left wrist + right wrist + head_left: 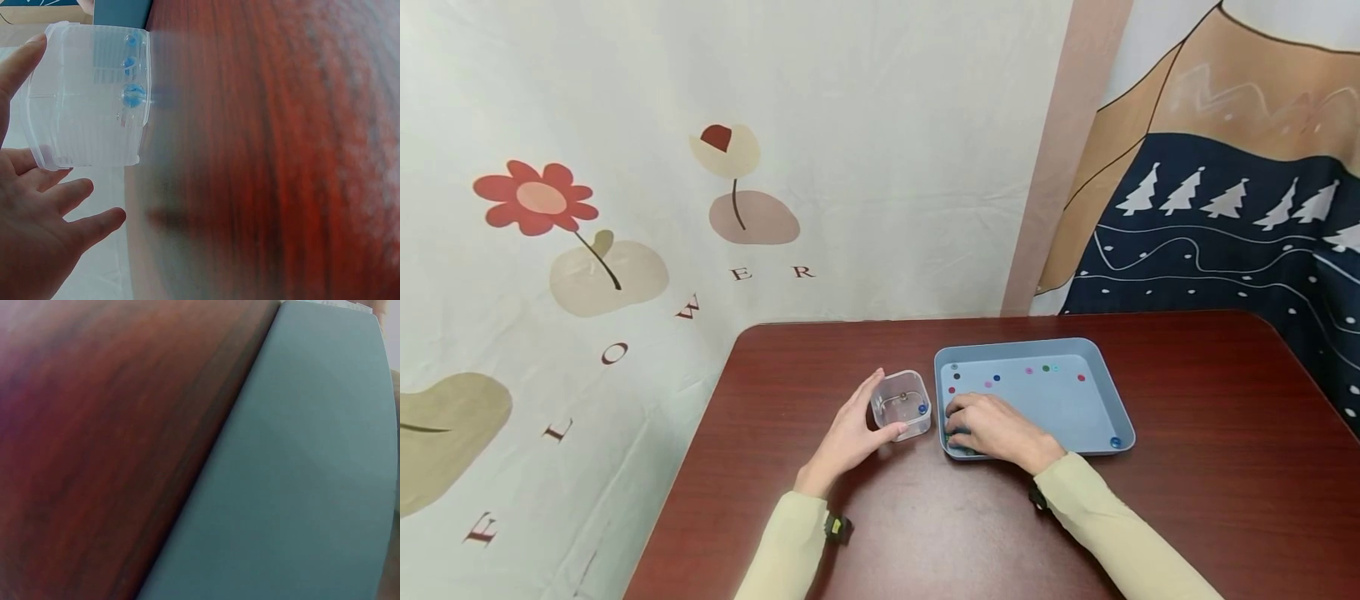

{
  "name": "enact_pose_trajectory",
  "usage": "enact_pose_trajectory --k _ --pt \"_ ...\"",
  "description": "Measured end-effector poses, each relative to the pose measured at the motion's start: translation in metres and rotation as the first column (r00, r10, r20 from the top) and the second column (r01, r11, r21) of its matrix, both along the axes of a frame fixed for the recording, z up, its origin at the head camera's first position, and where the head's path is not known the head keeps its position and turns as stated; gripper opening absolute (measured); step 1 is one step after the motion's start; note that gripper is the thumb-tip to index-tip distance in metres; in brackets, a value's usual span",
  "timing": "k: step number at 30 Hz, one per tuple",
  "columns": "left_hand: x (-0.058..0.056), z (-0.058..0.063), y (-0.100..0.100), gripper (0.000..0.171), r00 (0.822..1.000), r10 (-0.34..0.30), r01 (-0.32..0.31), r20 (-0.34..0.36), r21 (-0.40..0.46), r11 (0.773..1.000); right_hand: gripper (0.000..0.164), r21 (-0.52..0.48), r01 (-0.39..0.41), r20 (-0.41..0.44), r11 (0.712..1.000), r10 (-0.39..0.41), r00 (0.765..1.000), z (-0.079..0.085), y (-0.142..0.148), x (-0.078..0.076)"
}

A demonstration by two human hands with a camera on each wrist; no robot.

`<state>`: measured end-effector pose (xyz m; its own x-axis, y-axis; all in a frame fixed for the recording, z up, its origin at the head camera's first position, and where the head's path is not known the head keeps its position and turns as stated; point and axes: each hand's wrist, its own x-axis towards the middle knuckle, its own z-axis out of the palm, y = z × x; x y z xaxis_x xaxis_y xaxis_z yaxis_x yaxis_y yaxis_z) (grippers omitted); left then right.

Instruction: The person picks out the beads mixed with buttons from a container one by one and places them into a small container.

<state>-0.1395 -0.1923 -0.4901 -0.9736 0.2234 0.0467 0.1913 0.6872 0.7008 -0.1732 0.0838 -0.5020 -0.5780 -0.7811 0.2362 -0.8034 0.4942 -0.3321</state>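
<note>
A small clear plastic box (917,427) stands at the middle of the table, gripped by the left hand (848,437) between the thumb at its near side and the fingers at its far side. Inside are a few beads, among them a blue bead (922,408); the left wrist view shows blue ones through the box wall (75,100). Just right of the box, the right hand (1000,429) reaches into a light blue tray (1045,412), its fingers bent down over small greenish pieces at the front left corner. I cannot tell whether its fingertips pinch one.
Scattered in the tray are more beads: a red bead (1081,377), a dark blue bead (997,378) and a green bead (1046,368) toward the back, and a blue bead (1116,442) at the front right corner. Behind the brown table (805,350) hangs a printed curtain (880,167).
</note>
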Motion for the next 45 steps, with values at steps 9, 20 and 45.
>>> enact_pose_trajectory --k 9,20,45 --pt "0.000 0.000 0.000 0.095 1.000 0.010 -0.010 0.006 -0.005 1.000 0.009 -0.020 0.018 0.025 1.000 -0.017 1.000 0.002 0.003 0.001" --pt "0.000 0.001 0.000 0.096 1.000 0.009 -0.009 0.001 -0.004 1.000 0.015 -0.103 0.118 0.091 0.988 -0.108 0.990 0.011 0.013 0.006" --pt "0.000 0.000 0.000 0.095 1.000 0.009 -0.009 0.004 -0.009 1.000 0.020 -0.386 0.212 -0.007 0.898 -0.232 0.973 0.038 0.019 0.011"
